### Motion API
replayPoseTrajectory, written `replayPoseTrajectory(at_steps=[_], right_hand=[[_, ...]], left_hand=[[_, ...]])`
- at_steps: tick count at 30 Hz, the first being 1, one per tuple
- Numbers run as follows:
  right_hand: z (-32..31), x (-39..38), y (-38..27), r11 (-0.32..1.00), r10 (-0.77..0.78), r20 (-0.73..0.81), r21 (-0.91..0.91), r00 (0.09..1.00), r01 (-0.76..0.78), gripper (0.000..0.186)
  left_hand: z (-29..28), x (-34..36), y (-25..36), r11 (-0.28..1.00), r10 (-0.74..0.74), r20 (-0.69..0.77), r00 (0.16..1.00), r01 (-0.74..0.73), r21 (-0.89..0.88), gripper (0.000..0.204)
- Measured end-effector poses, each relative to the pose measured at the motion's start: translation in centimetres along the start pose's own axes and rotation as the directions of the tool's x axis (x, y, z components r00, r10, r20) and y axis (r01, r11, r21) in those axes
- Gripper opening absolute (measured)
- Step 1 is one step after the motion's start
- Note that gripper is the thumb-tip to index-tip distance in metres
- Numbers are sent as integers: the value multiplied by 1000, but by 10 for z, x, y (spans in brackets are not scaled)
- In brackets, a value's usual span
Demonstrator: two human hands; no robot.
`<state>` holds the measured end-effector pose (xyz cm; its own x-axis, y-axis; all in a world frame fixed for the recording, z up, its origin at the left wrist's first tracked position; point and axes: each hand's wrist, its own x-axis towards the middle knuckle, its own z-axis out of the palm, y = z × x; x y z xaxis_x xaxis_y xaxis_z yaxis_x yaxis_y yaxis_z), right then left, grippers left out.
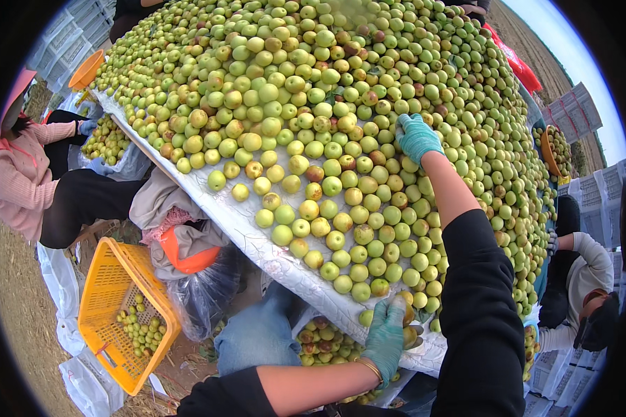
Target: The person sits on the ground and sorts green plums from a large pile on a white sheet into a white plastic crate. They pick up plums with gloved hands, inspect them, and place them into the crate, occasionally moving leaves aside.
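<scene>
A big heap of round green-yellow jujubes (299, 90), some blotched reddish brown, covers a table spread with a pale patterned sheet (257, 240). My right hand (417, 139), in a teal glove, reaches far into the heap, its fingers spread over the jujubes. Close to me, at the sheet's near edge, my left hand (384, 337) wears a matching glove and is closed around a few jujubes (408, 316); its palm side is partly hidden. Below that edge, more jujubes (325, 342) lie in a container largely hidden by the table and my arm.
A tilted yellow crate (129, 313) holds some jujubes at left, near a clear plastic bag (205, 288) and bundled clothing (170, 222). Co-workers sit left (31, 167) and right (584, 278). Orange basins (87, 69) and stacked pale crates (66, 38) stand around the table.
</scene>
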<state>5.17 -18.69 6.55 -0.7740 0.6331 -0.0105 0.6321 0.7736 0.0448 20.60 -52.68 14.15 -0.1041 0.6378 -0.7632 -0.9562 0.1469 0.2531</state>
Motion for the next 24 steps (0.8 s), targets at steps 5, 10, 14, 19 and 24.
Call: replayPoseTrajectory(at_steps=[5,10,14,19,24], right_hand=[[-3,-35,70,977,202,91,-89,975,-194,26],[-48,-114,40,913,174,-548,401,819,75,21],[-81,-265,-41,410,-59,-153,897,986,164,33],[-101,-264,-46,348,-492,-50,904,869,249,56],[-34,-130,-65,921,-204,-53,328,977,211,30]], left_hand=[[5,-3,10,998,2,-6,1000,-3,-61,34],[0,8,9,968,223,-57,973,-228,-109,47],[-3,22,13,932,240,10,971,-227,-283,62],[-4,22,13,939,177,257,950,-85,-332,55],[-1,20,-15,919,-109,162,981,161,-359,45]])
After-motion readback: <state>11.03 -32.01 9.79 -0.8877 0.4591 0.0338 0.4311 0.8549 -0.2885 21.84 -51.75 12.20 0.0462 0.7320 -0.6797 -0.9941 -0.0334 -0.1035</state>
